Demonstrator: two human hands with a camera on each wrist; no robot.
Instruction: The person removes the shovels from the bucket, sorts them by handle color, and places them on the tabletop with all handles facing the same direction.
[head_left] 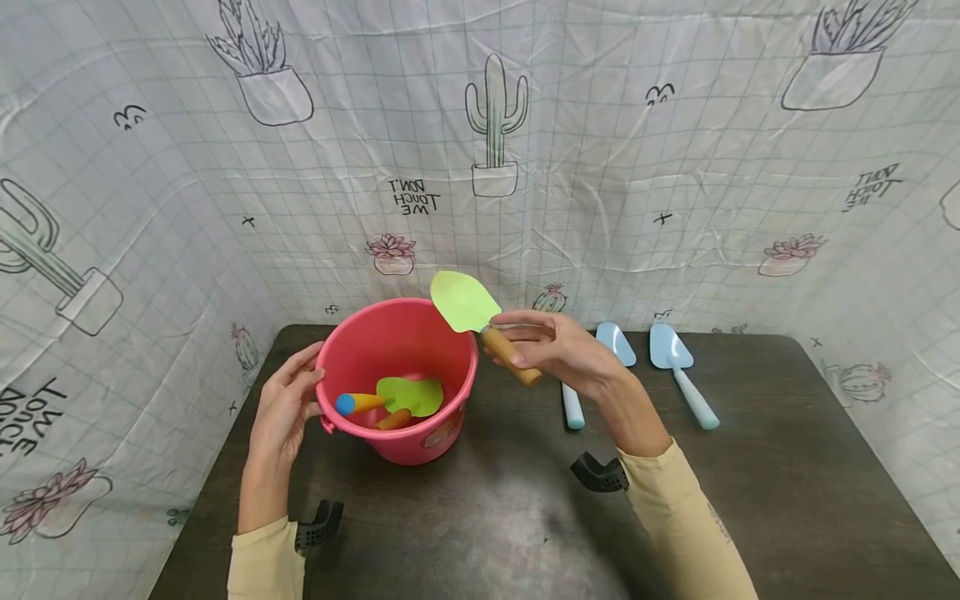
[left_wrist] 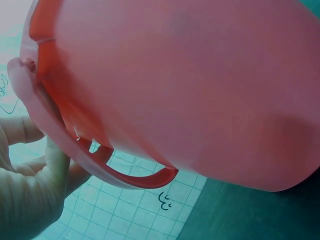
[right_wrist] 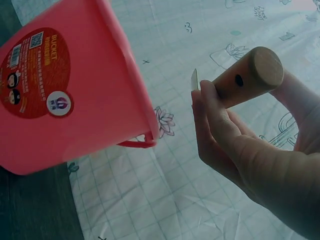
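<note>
My left hand [head_left: 281, 400] grips the rim of a pink bucket [head_left: 420, 446] on its left side, and the bucket leans a little toward me. Its pink handle [left_wrist: 90, 160] hangs by the hand in the left wrist view. Inside the bucket lie a green hand tool [head_left: 420, 397] with a yellow and blue handle and another wooden handle [head_left: 393, 419]. My right hand [head_left: 558, 346] holds a toy trowel [head_left: 461, 300] by its wooden handle [right_wrist: 247, 75], just right of the bucket's rim. The trowel's light green blade points up and left, overlapping the far rim in the head view.
Two light blue trowels [head_left: 671, 346] [head_left: 573, 408] lie on the dark table [head_left: 795, 467] to the right, one partly behind my right hand. A white curtain [head_left: 585, 208] with cactus drawings hangs around the table's back and sides.
</note>
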